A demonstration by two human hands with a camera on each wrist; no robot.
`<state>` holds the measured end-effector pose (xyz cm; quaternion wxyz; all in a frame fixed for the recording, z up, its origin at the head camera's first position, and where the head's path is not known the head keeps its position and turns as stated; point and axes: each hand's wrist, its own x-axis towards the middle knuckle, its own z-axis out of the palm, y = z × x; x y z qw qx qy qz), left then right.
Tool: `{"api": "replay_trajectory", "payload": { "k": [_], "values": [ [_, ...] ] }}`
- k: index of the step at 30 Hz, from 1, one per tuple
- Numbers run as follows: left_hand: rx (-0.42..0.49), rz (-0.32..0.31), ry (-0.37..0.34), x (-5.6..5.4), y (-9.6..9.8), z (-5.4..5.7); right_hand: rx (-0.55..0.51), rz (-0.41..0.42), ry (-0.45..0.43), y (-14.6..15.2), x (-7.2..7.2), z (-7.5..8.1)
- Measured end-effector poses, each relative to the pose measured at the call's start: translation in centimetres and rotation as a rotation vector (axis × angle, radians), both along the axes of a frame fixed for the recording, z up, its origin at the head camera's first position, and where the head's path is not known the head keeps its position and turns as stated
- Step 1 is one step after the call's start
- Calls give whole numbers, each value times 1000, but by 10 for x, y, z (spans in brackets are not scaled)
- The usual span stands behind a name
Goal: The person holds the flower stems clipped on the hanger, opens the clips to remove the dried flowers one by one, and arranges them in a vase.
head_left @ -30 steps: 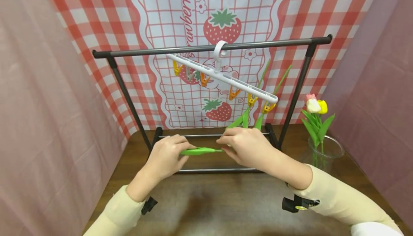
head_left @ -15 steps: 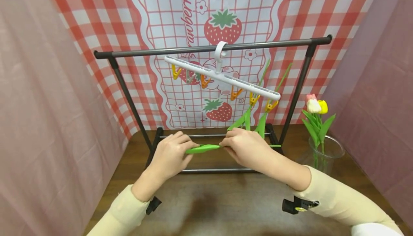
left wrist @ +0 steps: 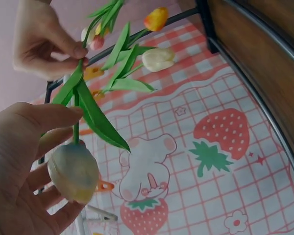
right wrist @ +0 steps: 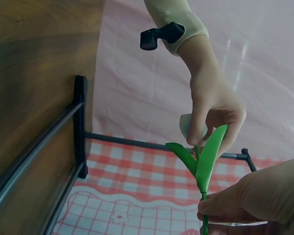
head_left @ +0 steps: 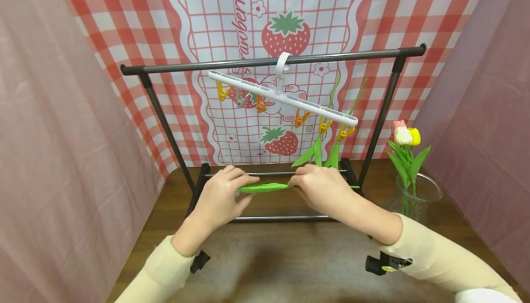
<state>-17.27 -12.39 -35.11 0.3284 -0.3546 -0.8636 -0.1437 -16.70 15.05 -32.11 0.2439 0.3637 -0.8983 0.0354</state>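
Observation:
An artificial tulip with a pale bluish-white bloom (left wrist: 73,171) and green leaves (head_left: 267,187) lies level between my hands. My left hand (head_left: 221,195) pinches its stem close to the bloom, the other fingers spread behind the flower. Thumb and fingertips of my right hand (head_left: 325,190) pinch the stem just past the leaves. Above and behind hangs a white clip hanger (head_left: 256,86) with several yellow, orange and grey clips. Two more tulips hang bloom down from its right-hand yellow clips (head_left: 345,132); the left wrist view gives their orange-yellow bloom (left wrist: 157,18) and white bloom (left wrist: 158,59).
A dark metal rack (head_left: 352,56) carries the hanger, its lower bars crossing the wooden table (head_left: 290,257). At the right stands a clear vase (head_left: 430,192) with pink, white and yellow tulips (head_left: 402,135). A strawberry-print cloth (head_left: 285,36) hangs behind; pink curtains flank both sides.
Both hands have shifted slightly right and up with the tulip. The left fingers have loosened and spread somewhat around it. The hanger has swung a little.

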Motion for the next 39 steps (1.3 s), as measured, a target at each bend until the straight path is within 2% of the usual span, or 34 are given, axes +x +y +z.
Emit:
{"api": "replay_trajectory", "payload": {
  "k": [7, 11, 16, 21, 26, 32, 39],
  "values": [
    [294, -11, -158, -9, -10, -4, -63, -37, 15, 18, -4, 3],
    [389, -8, -239, -18, -13, -13, -135, -79, -4, 34, -7, 7],
    [414, 13, -318, -27, -6, -24, -220, -129, 34, 52, -9, 14],
    [439, 3, -353, -36, 11, -32, -308, -109, 137, 64, -8, 18],
    [446, -19, -355, -46, 37, -31, -409, -90, 217, 77, -9, 23],
    [419, -20, -362, -56, 72, -32, -524, -131, 314, 96, -12, 31],
    [469, 8, -397, -66, 102, -39, -708, -162, 344, 113, -19, 34]
  ]
}}
